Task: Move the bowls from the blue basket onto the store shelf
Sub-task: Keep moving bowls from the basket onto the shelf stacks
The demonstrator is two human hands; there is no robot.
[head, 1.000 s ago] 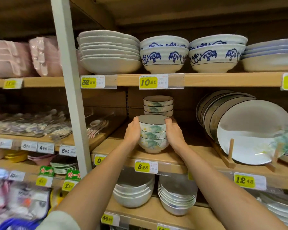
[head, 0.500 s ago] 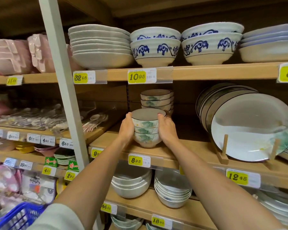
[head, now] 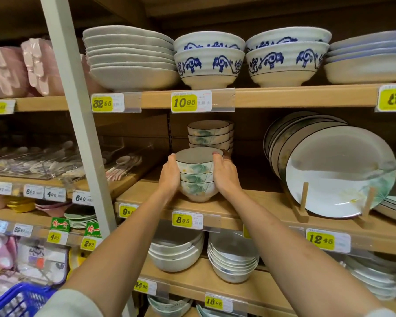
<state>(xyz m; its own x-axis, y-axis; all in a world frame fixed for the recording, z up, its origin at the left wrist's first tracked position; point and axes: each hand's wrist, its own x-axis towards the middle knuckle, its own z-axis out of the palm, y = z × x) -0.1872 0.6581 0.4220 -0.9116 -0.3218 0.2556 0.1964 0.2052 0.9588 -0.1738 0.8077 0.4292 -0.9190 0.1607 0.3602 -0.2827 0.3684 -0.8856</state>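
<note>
A stack of three small white bowls with green leaf prints (head: 197, 175) stands on the middle wooden shelf (head: 256, 202), just above the 8.95 price tag. My left hand (head: 169, 176) holds the stack's left side and my right hand (head: 224, 173) holds its right side, fingers curved round the bowls. Behind it stands another stack of the same bowls (head: 209, 136). A corner of the blue basket (head: 16, 300) shows at the lower left.
Large leaf-print plates (head: 338, 172) lean on a wooden rack to the right. Blue-patterned bowls (head: 209, 62) and white dishes (head: 128, 58) fill the shelf above. White bowls (head: 176, 255) sit below. A grey upright post (head: 78, 124) stands at the left.
The bowl stack, held between both hands, has settled slightly further back on the shelf. The view has tilted down, bringing the blue basket into sight.
</note>
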